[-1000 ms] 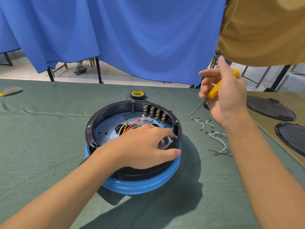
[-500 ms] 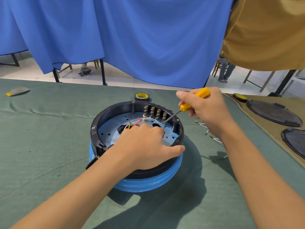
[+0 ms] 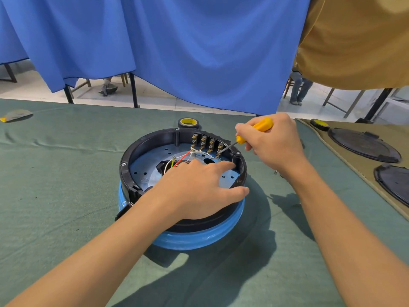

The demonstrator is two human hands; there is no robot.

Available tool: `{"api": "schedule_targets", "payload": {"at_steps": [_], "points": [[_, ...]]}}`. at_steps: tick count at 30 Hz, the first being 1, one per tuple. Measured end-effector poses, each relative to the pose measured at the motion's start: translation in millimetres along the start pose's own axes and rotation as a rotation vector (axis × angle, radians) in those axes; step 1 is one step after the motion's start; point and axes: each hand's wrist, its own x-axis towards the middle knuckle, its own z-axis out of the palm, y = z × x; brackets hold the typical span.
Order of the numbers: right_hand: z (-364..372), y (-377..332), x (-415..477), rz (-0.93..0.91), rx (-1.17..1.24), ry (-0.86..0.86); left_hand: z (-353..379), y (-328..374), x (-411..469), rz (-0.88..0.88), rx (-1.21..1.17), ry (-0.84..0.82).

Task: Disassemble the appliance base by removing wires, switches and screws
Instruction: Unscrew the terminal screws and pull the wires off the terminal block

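Nearest, the left hand (image 3: 199,187): rests across the near rim of the appliance base (image 3: 183,238), fingers straight and spread over the inside, thumb on the outer wall; steadies, holds nothing. The base: stands mid-table on the green cloth (image 3: 55,207), blue band below, black ring above, open side up. Inside, red, white and yellow-green wires (image 3: 188,155): run up to a row of four switches (image 3: 207,141) on the far inner wall, attached. At the rightmost switch, the tip of a yellow screwdriver (image 3: 254,129), gripped in the right hand (image 3: 274,145). Rim screws (image 3: 123,164) in place. Seems early to middling: wire release in hand, switches and screws left. Beyond, a tape roll (image 3: 188,122); far right, black lids (image 3: 363,145).
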Motion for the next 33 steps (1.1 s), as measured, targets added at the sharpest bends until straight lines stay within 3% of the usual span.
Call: {"api": "schedule_targets", "payload": {"at_steps": [18, 33], "points": [[-5.1, 1.6, 0.2, -0.06, -0.056, -0.109, -4.0, 2.0, -3.5, 0.135, 0.02, 0.015], [12.4, 10.1, 5.4, 0.222, 0.184, 0.043, -6.7, 2.3, -4.7, 0.136, -0.037, 0.017]]}}
